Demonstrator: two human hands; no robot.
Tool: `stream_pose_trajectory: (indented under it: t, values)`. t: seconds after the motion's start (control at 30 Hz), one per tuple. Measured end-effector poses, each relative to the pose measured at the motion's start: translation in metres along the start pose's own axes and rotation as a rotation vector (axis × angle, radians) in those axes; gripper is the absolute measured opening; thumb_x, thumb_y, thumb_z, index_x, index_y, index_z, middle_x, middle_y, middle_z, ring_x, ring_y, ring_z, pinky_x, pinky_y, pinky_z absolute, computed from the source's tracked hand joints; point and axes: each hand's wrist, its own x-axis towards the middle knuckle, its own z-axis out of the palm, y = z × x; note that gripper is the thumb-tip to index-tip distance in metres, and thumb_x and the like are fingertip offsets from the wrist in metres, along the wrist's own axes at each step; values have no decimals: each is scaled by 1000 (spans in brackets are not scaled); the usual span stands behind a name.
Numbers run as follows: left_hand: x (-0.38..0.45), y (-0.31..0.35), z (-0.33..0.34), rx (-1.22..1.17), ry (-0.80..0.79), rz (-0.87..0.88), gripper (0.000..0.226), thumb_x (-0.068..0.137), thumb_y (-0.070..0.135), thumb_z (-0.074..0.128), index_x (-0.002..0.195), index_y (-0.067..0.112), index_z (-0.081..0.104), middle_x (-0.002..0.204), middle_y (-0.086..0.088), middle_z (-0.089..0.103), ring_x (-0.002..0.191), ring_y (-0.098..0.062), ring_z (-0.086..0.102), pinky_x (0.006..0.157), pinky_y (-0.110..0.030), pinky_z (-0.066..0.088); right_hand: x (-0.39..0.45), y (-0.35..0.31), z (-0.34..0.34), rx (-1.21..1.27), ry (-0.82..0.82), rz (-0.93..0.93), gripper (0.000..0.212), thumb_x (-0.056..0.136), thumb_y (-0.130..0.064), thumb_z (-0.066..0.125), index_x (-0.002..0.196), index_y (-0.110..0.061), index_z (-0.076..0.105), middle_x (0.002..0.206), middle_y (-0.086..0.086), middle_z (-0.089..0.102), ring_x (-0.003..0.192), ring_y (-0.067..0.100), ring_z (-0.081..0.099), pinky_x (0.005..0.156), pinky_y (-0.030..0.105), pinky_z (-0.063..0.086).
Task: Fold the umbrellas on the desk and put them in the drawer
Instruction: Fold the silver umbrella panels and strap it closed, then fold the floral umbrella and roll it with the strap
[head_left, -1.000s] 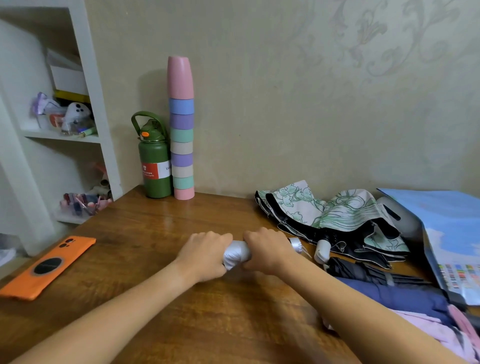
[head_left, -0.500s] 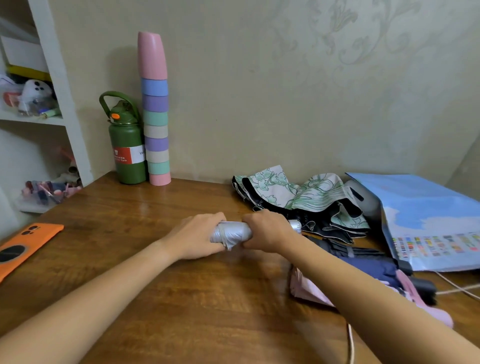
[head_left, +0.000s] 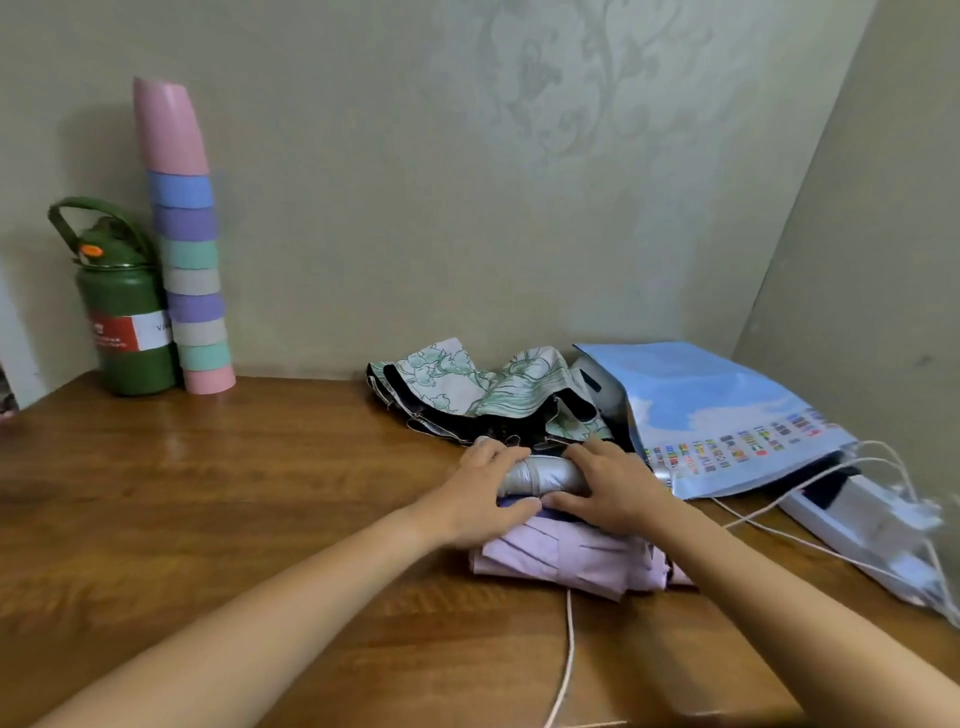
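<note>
A rolled silver umbrella (head_left: 540, 477) lies on top of a pile of other umbrellas on the wooden desk (head_left: 234, 493). My left hand (head_left: 483, 493) grips its left end and my right hand (head_left: 610, 486) holds its right end, thumbs underneath. Beneath it sit a dark blue umbrella (head_left: 511, 501), mostly hidden, and a folded pink umbrella (head_left: 566, 564). A green-and-white floral umbrella with black lining (head_left: 483, 395) lies loose behind the hands. No drawer is in view.
A green flask (head_left: 127, 322) and a tall stack of coloured cups (head_left: 189, 260) stand at the back left by the wall. A blue printed bag (head_left: 717, 415) lies at the right, with a white power strip (head_left: 878, 535) and white cables (head_left: 569, 665) trailing over the desk.
Both hands carried the silver umbrella to the right and set it on the pile of umbrellas. The camera turned right, so the shelf and orange phone left the view.
</note>
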Motion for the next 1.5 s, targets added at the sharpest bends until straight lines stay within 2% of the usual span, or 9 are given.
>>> stream_pose_trajectory:
  t: [0.1,0.23,0.6,0.7,0.8,0.9,1.0,1.17,1.5]
  values:
    - [1,-1,12,161,-92,27,121,67,91,49,162,27,9,162,9,12,154,-19,0,127,-46,13,-20,-3,15,77,122,35,89,80,-85,24,147,-29,45,141,-4,49,133,20,45,115,45,29]
    - [1,-3,7,224,-228,51,145,55,85,75,162,30,-6,166,15,-6,153,-11,-14,127,-42,5,-23,-21,26,99,108,86,93,82,-80,8,154,-29,36,155,-8,38,147,17,29,124,52,4]
    - [13,-2,0,143,-287,-9,134,61,80,78,161,31,4,160,13,10,151,-14,-2,127,-44,13,6,-30,14,131,58,182,67,84,-61,-1,109,-30,53,111,-3,57,114,23,51,107,46,29]
    - [29,-4,-12,-18,-298,-50,86,91,71,53,154,16,34,154,-9,38,147,-25,26,122,-42,22,26,-48,12,204,141,239,50,96,-45,9,103,-25,54,107,-3,59,109,23,56,91,44,36]
    - [48,-17,-20,-254,-77,-137,51,96,54,36,105,16,69,117,-12,69,115,-26,60,106,-40,41,51,-61,13,230,166,294,29,102,-35,35,91,-18,56,102,7,69,101,33,64,82,42,41]
    - [60,-46,-16,-140,123,-226,28,97,19,51,120,19,68,125,-5,60,120,-20,55,104,-26,39,60,-63,17,127,168,303,32,100,-32,40,91,-16,65,101,9,73,98,35,66,80,41,48]
    - [79,-59,-11,-92,119,-250,48,94,15,56,141,29,53,136,-5,44,134,-23,40,116,-33,32,62,-61,21,100,172,302,33,101,-31,39,88,-15,65,99,10,73,96,35,66,77,41,47]
    - [121,-66,-8,-67,-40,-369,79,88,45,75,156,37,34,146,-14,38,138,-37,40,119,-42,33,89,-51,10,257,-96,363,44,103,-31,33,124,-9,64,131,18,63,121,37,59,97,42,44]
    - [137,-77,4,100,-35,-438,83,86,37,79,153,36,30,140,-20,28,121,-51,49,104,-46,47,99,-49,9,271,-187,351,49,101,-35,31,120,-6,65,131,21,63,119,37,59,95,42,43]
